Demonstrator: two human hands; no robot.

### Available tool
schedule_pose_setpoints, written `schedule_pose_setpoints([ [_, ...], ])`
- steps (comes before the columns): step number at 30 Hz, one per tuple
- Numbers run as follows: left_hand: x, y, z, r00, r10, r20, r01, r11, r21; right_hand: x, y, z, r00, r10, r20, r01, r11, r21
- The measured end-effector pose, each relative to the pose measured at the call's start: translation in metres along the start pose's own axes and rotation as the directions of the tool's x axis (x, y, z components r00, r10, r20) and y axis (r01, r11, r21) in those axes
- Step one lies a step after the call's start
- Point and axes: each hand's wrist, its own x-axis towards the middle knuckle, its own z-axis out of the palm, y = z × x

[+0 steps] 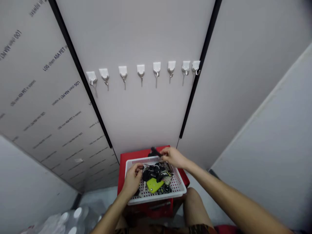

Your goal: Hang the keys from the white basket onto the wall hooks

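Note:
A white plastic basket [180,188] with slotted sides holds a jumble of small things. Among them are a lime-yellow case with a round hole [154,185], a bunch of black straps and keyring-like pieces [153,172], and a dark round item [167,188]. My right hand [173,157] is at the basket's back rim, its fingers pinched on the end of a dark, cloth-like strip [155,151]. Inside the left part of the basket, my left hand [133,179] has curled fingers beside the black bunch; whatever lies between its fingertips is too small to make out.
The basket rests on a red box-like stand [123,160]. On the wall ahead is a row of several white hooks [140,70] between two black strips [192,94]. Clear bottles with white caps [78,213] stand on the floor at left. My knee [193,203] is close in front.

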Motion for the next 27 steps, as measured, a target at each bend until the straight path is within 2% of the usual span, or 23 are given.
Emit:
schedule_pose_setpoints([
  [4, 0.001, 0.001, 0.002, 0.999, -0.007, 0.035, 0.009, 0.997, -0.083, -0.008, -0.003, 0.019, 0.993, -0.081, 0.09, 0.097, 0.977, -0.188],
  [6, 0.004, 0.006, -0.001, 0.999, -0.04, 0.029, 0.044, 0.99, -0.137, -0.01, -0.005, 0.019, 0.978, -0.074, 0.195, 0.11, 0.977, -0.181],
  [8, 0.007, 0.012, -0.007, 0.999, -0.05, -0.017, 0.048, 0.992, -0.116, -0.003, -0.006, 0.011, 0.96, -0.057, 0.274, 0.094, 0.988, -0.121],
  [9, 0.01, 0.015, -0.011, 0.998, -0.025, -0.051, 0.022, 0.999, -0.049, 0.004, -0.005, 0.005, 0.967, -0.044, 0.25, 0.071, 0.992, -0.101],
  [11, 0.014, 0.02, -0.016, 0.994, 0.062, -0.093, -0.043, 0.981, 0.189, 0.025, -0.002, -0.004, 0.993, 0.009, 0.121, 0.006, 0.993, -0.12],
  [13, 0.017, 0.02, -0.019, 0.994, 0.096, -0.06, -0.058, 0.887, 0.458, 0.05, 0.003, -0.005, 0.995, 0.088, 0.054, -0.075, 0.976, -0.205],
  [16, 0.021, 0.013, -0.017, 0.998, 0.066, 0.002, -0.049, 0.723, 0.689, 0.081, 0.007, 0.012, 0.965, 0.197, 0.175, -0.138, 0.944, -0.3],
  [19, 0.027, 0.006, -0.014, 0.998, 0.07, 0.002, -0.046, 0.647, 0.761, 0.096, 0.007, 0.037, 0.959, 0.213, 0.187, -0.15, 0.94, -0.305],
  [22, 0.035, 0.002, -0.017, 1.0, 0.0, -0.023, 0.017, 0.643, 0.766, 0.098, 0.007, 0.049, 0.967, 0.201, 0.157, -0.153, 0.951, -0.27],
  [24, 0.041, 0.0, -0.021, 0.999, -0.033, -0.041, 0.052, 0.668, 0.742, 0.098, 0.007, 0.046, 0.972, 0.195, 0.129, -0.162, 0.959, -0.233],
  [27, 0.051, -0.002, -0.026, 0.997, -0.036, -0.062, 0.07, 0.687, 0.724, 0.097, 0.002, 0.025, 0.981, 0.188, 0.038, -0.178, 0.967, -0.183],
])
